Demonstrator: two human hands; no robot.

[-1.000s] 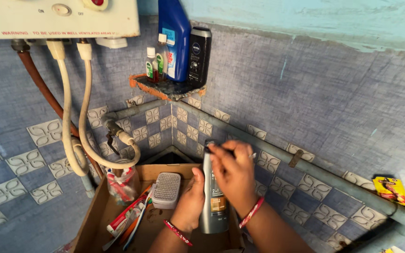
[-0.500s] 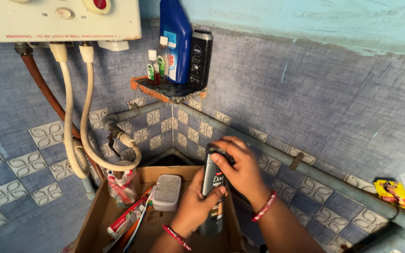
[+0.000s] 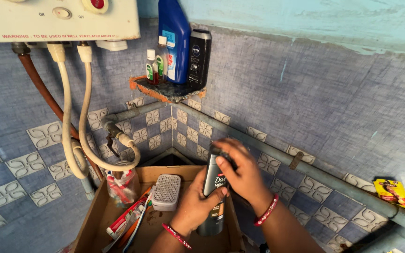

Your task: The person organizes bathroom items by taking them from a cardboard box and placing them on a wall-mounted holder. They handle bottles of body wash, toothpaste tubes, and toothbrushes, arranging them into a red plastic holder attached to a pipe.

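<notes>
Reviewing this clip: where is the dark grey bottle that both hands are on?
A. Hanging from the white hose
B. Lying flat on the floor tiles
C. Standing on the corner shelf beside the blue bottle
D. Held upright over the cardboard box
D. The dark grey bottle stands upright over the cardboard box, with the left hand gripping its body and the right hand closed over its cap.

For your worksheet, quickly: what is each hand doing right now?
Left hand: closed around the dark grey bottle, holding it upright.
Right hand: closed over the bottle's top.
</notes>
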